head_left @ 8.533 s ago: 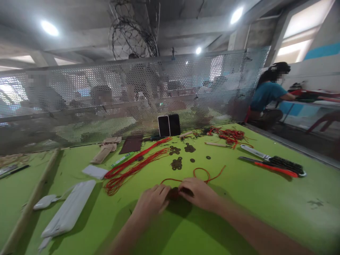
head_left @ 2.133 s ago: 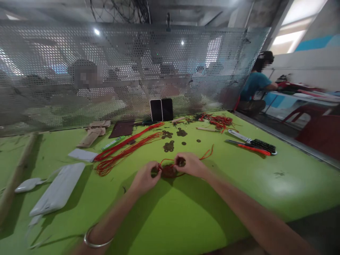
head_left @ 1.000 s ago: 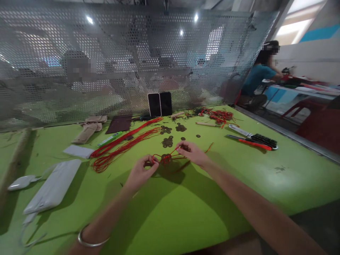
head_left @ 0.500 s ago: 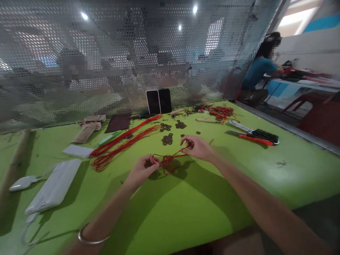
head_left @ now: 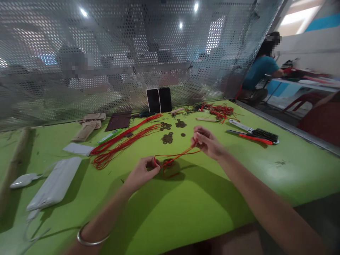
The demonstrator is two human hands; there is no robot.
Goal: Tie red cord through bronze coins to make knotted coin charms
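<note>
Red cord [head_left: 180, 154] stretches between my two hands over the green tabletop. My left hand [head_left: 146, 169] pinches one part of it, with a loop around its fingertips. To the right and a little higher, my right hand [head_left: 207, 141] is closed on the cord and draws it taut. Near the left fingertips the cord is tangled about a dark, round coin-like piece [head_left: 169, 162], partly hidden by the strands. Beyond the hands lie clusters of dark coins with holes [head_left: 167, 138], and one loose coin [head_left: 183, 135].
Bundles of red cord [head_left: 114, 152] lie left of centre, near a white power bank [head_left: 54, 184] with a cable. Two phones [head_left: 159, 100] lean against the perforated screen. A brush [head_left: 261, 134] and an orange-handled tool [head_left: 255, 139] rest at right. A person [head_left: 261, 71] sits beyond.
My right hand has moved up and to the right, pulling the cord longer and tighter. My left hand has stayed almost in place.
</note>
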